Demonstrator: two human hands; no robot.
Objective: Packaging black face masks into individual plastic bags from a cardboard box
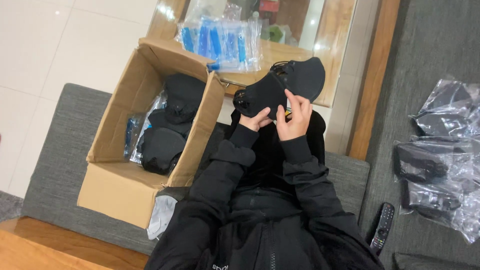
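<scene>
An open box (131,165) on the sofa (55,150) holds black masks (170,127). Above the lap, the left hand (256,120) and right hand (294,119) both grip a mask (280,85). Bagged masks (440,155) lie right.

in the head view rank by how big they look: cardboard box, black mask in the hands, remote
1. cardboard box
2. black mask, held by left hand and right hand
3. remote
This is apparent size only.
</scene>
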